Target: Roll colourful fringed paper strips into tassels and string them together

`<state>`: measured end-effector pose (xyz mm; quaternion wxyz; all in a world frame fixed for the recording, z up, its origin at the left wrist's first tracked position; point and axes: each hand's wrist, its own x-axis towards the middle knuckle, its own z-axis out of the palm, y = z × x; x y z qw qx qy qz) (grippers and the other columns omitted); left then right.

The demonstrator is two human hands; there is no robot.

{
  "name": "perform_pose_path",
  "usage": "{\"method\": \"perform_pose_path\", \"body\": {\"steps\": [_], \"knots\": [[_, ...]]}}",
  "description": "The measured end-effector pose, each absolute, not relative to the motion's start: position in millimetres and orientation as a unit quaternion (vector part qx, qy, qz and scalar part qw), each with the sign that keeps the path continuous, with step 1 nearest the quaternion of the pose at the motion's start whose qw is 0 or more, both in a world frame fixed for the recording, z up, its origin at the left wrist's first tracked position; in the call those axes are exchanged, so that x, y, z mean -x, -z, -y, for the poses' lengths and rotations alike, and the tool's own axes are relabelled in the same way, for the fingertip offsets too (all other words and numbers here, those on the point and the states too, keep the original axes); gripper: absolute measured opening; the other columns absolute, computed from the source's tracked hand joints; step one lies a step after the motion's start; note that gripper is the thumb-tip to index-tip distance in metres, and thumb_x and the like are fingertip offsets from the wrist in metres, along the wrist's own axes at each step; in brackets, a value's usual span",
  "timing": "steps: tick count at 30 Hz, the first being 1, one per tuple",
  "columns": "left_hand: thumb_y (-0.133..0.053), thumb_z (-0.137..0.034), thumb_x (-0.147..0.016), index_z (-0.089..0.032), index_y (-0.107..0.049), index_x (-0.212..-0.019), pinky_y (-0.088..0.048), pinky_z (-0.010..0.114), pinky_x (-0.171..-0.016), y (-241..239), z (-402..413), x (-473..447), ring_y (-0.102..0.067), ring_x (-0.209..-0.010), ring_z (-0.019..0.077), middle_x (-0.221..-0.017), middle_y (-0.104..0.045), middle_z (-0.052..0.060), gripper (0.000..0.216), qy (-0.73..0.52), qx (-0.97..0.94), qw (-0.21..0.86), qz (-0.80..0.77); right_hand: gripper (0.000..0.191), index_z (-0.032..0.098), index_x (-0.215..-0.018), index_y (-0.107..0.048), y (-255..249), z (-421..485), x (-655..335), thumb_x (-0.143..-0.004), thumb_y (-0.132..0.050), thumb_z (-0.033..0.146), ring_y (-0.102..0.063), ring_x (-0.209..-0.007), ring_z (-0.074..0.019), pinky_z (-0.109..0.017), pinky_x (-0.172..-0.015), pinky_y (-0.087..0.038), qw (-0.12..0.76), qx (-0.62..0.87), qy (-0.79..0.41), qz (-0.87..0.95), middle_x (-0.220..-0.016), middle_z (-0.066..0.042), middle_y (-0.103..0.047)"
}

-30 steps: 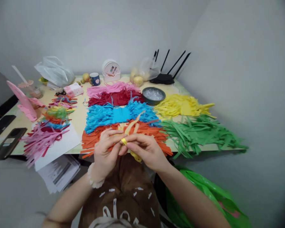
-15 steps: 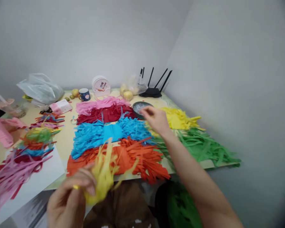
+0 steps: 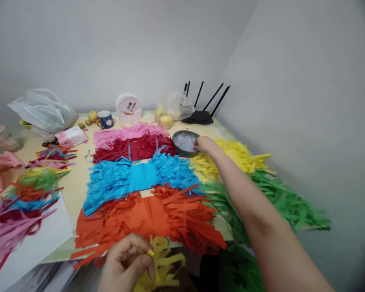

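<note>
At the table's front edge my left hand (image 3: pixel 124 259) pinches a yellow tissue-paper tassel (image 3: pixel 162 263). Its twisted end pokes out between thumb and finger, and the fringed strips hang down to the right. My right hand (image 3: pixel 205 145) reaches across to a dark round bowl (image 3: pixel 174 142) holding clear, shiny small bits that I cannot name. Its fingertips are closed together at the bowl's right side; whatever they hold is hidden. Fringed paper sheets in orange (image 3: pixel 149 217), blue (image 3: pixel 142 175) and dark red (image 3: pixel 136 149) lie in rows before me.
Yellow fringe (image 3: pixel 246 156) and green fringe (image 3: pixel 292 202) lie under and beyond my right arm. Finished-looking tassels (image 3: pixel 38 186) are piled at left on white paper (image 3: pixel 59 227). Behind stand a mug (image 3: pixel 106 120), a router (image 3: pixel 197 117), a plastic bag (image 3: pixel 45 109) and bagged fruit (image 3: pixel 166 119).
My right hand has lowered from above the bowl to its right side. My left hand has moved right and down with the yellow tassel. The view has shifted slightly.
</note>
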<state>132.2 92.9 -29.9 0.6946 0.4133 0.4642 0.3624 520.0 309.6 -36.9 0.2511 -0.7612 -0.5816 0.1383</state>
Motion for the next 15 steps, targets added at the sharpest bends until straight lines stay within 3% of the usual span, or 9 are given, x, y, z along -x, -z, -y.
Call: {"method": "perform_pose_path", "body": {"steps": [5,8,11,15], "knots": [[-0.076,-0.051,-0.076,-0.020,-0.069,-0.076,-0.046,0.024,-0.060,34,-100,-130,-0.061,-0.059,0.0161,-0.059,-0.067,0.001,0.032,-0.384,-0.454,0.640,-0.486,0.017,0.011,-0.092,-0.068,23,-292,-504,-0.089,-0.065,0.027,-0.067,-0.091,-0.0219,-0.036,-0.085,-0.053,0.305,0.766,-0.143,0.548,-0.092,-0.010,-0.072],[-0.075,-0.044,-0.080,-0.019,-0.068,-0.080,-0.049,0.024,-0.062,33,-109,-128,-0.065,-0.064,0.0170,-0.064,-0.069,0.001,0.026,-0.417,-0.477,0.607,-0.480,0.020,0.015,-0.096,-0.067,21,-248,-451,-0.089,-0.060,0.032,-0.067,-0.077,-0.0169,-0.030,-0.075,-0.053,0.365,0.712,-0.187,0.570,-0.085,-0.006,-0.072],[-0.075,-0.037,-0.081,-0.018,-0.068,-0.083,-0.053,0.025,-0.069,28,-114,-131,-0.069,-0.070,0.0176,-0.068,-0.071,0.002,0.020,-0.462,-0.487,0.588,-0.451,0.025,0.019,-0.084,-0.065,28,-188,-381,-0.080,-0.071,0.042,-0.064,-0.062,-0.0143,-0.028,-0.064,-0.053,0.508,0.538,-0.379,0.555,-0.070,0.000,-0.067],[-0.072,-0.031,-0.084,-0.017,-0.069,-0.085,-0.054,0.026,-0.075,25,-111,-137,-0.070,-0.075,0.0171,-0.075,-0.073,0.003,0.014,-0.505,-0.516,0.555,-0.414,0.025,0.020,-0.078,-0.068,38,-122,-308,-0.073,-0.082,0.041,-0.064,-0.060,-0.0126,-0.025,-0.062,-0.055,0.574,0.403,-0.554,0.449,-0.071,0.000,-0.068]]}}
